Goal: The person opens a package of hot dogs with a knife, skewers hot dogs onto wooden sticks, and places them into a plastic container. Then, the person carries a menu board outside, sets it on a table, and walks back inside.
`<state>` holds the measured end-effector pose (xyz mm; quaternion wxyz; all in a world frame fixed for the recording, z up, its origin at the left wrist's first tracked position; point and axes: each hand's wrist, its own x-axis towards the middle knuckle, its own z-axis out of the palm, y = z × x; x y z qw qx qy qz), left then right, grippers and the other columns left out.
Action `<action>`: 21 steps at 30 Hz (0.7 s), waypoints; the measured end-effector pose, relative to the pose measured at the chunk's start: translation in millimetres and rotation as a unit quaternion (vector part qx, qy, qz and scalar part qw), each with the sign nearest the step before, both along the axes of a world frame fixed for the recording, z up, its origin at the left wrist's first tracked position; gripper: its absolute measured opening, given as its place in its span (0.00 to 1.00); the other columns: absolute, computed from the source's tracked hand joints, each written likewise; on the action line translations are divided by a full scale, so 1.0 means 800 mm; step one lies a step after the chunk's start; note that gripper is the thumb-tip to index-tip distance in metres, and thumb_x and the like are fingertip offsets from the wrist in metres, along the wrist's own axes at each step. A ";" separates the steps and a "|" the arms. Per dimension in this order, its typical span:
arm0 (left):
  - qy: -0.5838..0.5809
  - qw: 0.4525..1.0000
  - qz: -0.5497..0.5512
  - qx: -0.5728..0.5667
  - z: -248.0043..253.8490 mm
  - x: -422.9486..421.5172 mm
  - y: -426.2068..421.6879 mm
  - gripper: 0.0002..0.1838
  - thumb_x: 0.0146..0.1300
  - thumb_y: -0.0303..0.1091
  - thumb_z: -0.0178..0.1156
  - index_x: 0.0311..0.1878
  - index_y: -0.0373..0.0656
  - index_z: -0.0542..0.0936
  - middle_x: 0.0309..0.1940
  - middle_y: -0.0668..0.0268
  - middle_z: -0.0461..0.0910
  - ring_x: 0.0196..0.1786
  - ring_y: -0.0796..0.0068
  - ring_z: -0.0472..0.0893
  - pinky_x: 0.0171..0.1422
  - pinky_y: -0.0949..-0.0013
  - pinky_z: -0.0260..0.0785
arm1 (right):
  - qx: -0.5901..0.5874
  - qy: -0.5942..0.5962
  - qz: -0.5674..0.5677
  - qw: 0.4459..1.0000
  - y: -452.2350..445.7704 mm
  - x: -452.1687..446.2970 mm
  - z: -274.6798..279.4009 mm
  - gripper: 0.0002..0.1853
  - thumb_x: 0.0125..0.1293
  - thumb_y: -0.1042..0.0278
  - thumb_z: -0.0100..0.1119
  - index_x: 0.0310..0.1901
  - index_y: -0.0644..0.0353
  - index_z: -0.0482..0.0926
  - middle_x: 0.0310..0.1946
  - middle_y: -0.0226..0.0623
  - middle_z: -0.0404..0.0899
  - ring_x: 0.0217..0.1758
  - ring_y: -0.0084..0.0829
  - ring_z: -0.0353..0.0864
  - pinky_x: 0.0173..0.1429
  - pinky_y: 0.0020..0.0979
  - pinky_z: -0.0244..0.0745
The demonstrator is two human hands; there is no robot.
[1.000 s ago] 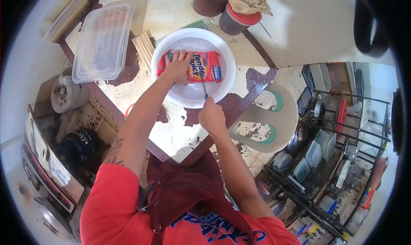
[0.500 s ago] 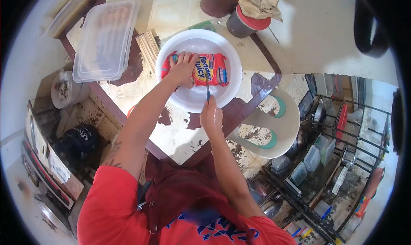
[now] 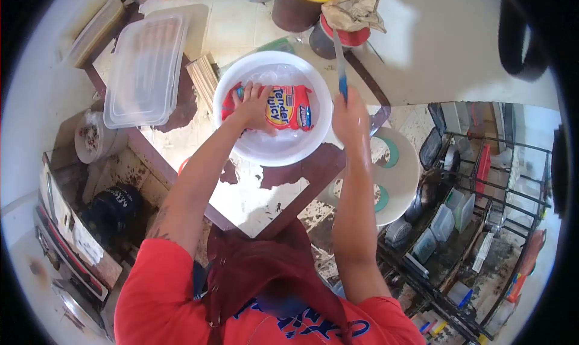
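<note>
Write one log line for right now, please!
left hand: on red packet in white basin | right hand: holding knife, apart from packet

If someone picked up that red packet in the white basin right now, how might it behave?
The red packet looks plump, so it's probably fairly heavy for its size. Its wrapper looks shiny and crinkled at the ends, so it may feel slick and give a little. Lying flat under the left hand, it seems unlikely to roll.
</note>
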<state>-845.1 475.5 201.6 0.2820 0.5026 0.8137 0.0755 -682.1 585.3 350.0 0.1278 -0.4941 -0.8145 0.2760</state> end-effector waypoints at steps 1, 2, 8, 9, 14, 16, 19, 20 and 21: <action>-0.023 0.999 0.049 0.009 0.000 0.003 0.009 0.58 0.35 0.54 0.71 0.70 0.50 0.52 0.69 0.52 0.51 0.74 0.49 0.43 0.69 0.30 0.27 | -0.001 -0.006 -0.021 1.000 -0.009 0.026 -0.025 0.14 0.65 0.66 0.46 0.45 0.69 0.70 0.36 0.61 0.76 0.43 0.60 0.75 0.45 0.50 0.67; -0.027 0.997 0.071 0.024 -0.004 0.006 0.017 0.55 0.37 0.54 0.70 0.70 0.50 0.54 0.68 0.52 0.52 0.74 0.49 0.44 0.69 0.30 0.27 | 0.004 -0.034 -0.063 0.997 -0.014 0.056 -0.065 0.15 0.65 0.66 0.47 0.47 0.69 0.69 0.36 0.61 0.76 0.42 0.60 0.75 0.45 0.51 0.67; 0.003 0.988 0.117 0.100 -0.014 0.020 0.034 0.36 0.47 0.48 0.63 0.61 0.45 0.67 0.62 0.59 0.65 0.70 0.55 0.55 0.67 0.27 0.32 | 0.071 -0.126 -0.075 0.987 -0.018 0.165 -0.234 0.18 0.61 0.70 0.53 0.52 0.68 0.68 0.38 0.60 0.75 0.44 0.58 0.74 0.50 0.50 0.67; 0.021 0.989 0.116 0.086 -0.012 0.023 0.037 0.33 0.49 0.47 0.62 0.59 0.44 0.68 0.60 0.59 0.67 0.69 0.55 0.58 0.67 0.27 0.33 | 0.050 -0.133 -0.080 0.987 -0.016 0.160 -0.232 0.18 0.59 0.72 0.55 0.51 0.68 0.69 0.40 0.58 0.73 0.45 0.55 0.73 0.51 0.48 0.67; 0.112 0.981 0.117 0.103 -0.029 0.028 0.054 0.19 0.55 0.40 0.57 0.47 0.41 0.75 0.48 0.59 0.75 0.61 0.57 0.68 0.65 0.27 0.40 | 0.135 -0.084 -0.058 0.986 -0.007 0.113 -0.195 0.18 0.56 0.75 0.56 0.50 0.66 0.71 0.42 0.53 0.72 0.49 0.51 0.71 0.50 0.46 0.68; 0.123 0.980 0.107 0.113 -0.035 0.027 0.054 0.14 0.56 0.37 0.54 0.43 0.40 0.75 0.45 0.59 0.77 0.59 0.57 0.71 0.65 0.30 0.43 | 0.099 0.097 -0.022 0.990 -0.017 0.067 -0.181 0.18 0.52 0.77 0.57 0.48 0.65 0.73 0.43 0.53 0.72 0.50 0.51 0.70 0.53 0.45 0.67; 0.129 0.984 0.059 0.109 -0.032 0.020 0.051 0.11 0.56 0.34 0.52 0.39 0.39 0.76 0.41 0.59 0.78 0.53 0.58 0.75 0.62 0.37 0.54 | 0.066 0.113 0.049 0.990 -0.034 -0.007 -0.186 0.14 0.55 0.69 0.59 0.43 0.64 0.73 0.42 0.51 0.72 0.51 0.51 0.69 0.56 0.45 0.65; 0.130 0.985 0.039 0.104 -0.030 0.017 0.051 0.10 0.56 0.33 0.52 0.38 0.39 0.76 0.40 0.59 0.79 0.51 0.57 0.77 0.61 0.40 0.59 | 0.077 0.057 0.049 0.994 -0.043 -0.018 -0.188 0.14 0.56 0.66 0.60 0.42 0.64 0.73 0.42 0.50 0.72 0.50 0.51 0.70 0.55 0.46 0.66; 0.112 0.988 0.048 0.098 -0.029 0.016 0.052 0.09 0.56 0.33 0.52 0.37 0.39 0.75 0.39 0.58 0.79 0.49 0.57 0.78 0.58 0.44 0.63 | 0.089 0.004 0.049 0.995 -0.048 -0.030 -0.189 0.15 0.56 0.63 0.60 0.41 0.63 0.73 0.42 0.49 0.72 0.50 0.51 0.70 0.54 0.47 0.66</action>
